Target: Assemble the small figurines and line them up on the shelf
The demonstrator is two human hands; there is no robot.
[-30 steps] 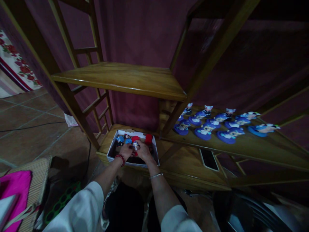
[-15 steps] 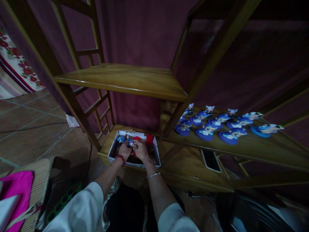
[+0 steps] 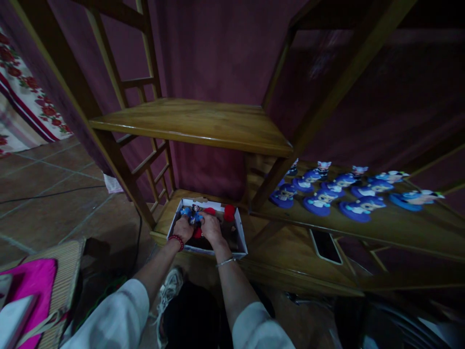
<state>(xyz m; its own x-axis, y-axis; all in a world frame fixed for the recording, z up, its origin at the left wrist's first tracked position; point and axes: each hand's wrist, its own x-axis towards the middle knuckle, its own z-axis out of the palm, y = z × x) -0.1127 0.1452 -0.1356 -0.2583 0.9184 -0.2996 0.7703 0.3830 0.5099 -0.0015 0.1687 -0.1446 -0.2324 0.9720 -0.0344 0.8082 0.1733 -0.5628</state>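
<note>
A shallow white cardboard box (image 3: 242, 238) on the lower wooden shelf holds small figurines and red pieces. Both of my hands are inside it. My left hand (image 3: 183, 229), with a red bead bracelet at the wrist, has its fingers closed at the left side of a small blue figurine (image 3: 196, 217). From the right, my right hand (image 3: 211, 228) pinches the same figurine; a silver bracelet is on that wrist. My fingertips are partly hidden and dim. Another blue figurine (image 3: 185, 211) lies just beyond my left hand. A round red piece (image 3: 229, 213) sits in the box's right back corner.
Several blue-based figurines (image 3: 321, 199) stand in rows on the right shelf. Below them lies a phone-like dark slab with a white edge (image 3: 326, 245). A wooden shelf board (image 3: 192, 121) and a slanting post overhang the box. A bamboo-topped seat with pink cloth (image 3: 39, 286) is at left.
The view has shifted slightly, so the shelves sit a little further right. My hands stay in the box; the blue figurine between them has turned and its face shows less.
</note>
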